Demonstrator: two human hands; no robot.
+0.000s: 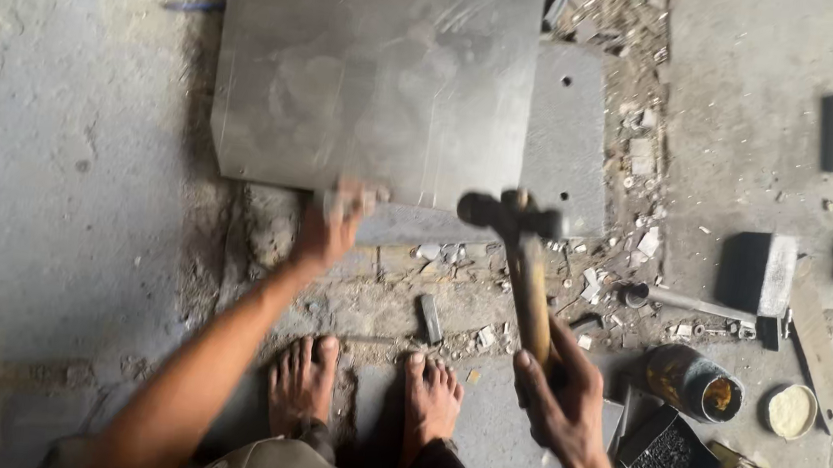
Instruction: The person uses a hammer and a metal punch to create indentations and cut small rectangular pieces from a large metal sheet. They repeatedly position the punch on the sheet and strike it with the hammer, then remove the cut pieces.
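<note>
Looking down, head view: a person squats barefoot on a concrete floor point(59, 183), both feet point(363, 385) planted just below a large grey metal sheet point(371, 69).
Left hand: the left hand point(335, 219) rests on the near edge of the metal sheet, fingers curled over it, apparently pinning the sheet so it does not shift; the hand is blurred, so how tightly it grips I cannot tell.
Right hand: the right hand point(563, 392) is clamped around the lower end of a wooden handle, the grip low on the shaft, which would give a longer swing.
Hammer: the hammer point(524, 264) stands nearly upright in the picture, its dark head point(511, 214) just over the sheet's near edge, close beside the left hand but apart from it.
Second plate: a smaller grey plate point(571, 127) with two holes lies under or against the sheet's right side; which, I cannot tell.
Debris: broken bits and scraps point(636, 133) litter the ground along the right edge of the plates.
Right-side items: a dark block point(759, 274), a rusty can point(695, 381), a small bowl of pale powder point(790, 410) and a box of small dark pieces point(666, 457) sit near the right hand, within easy reach.
</note>
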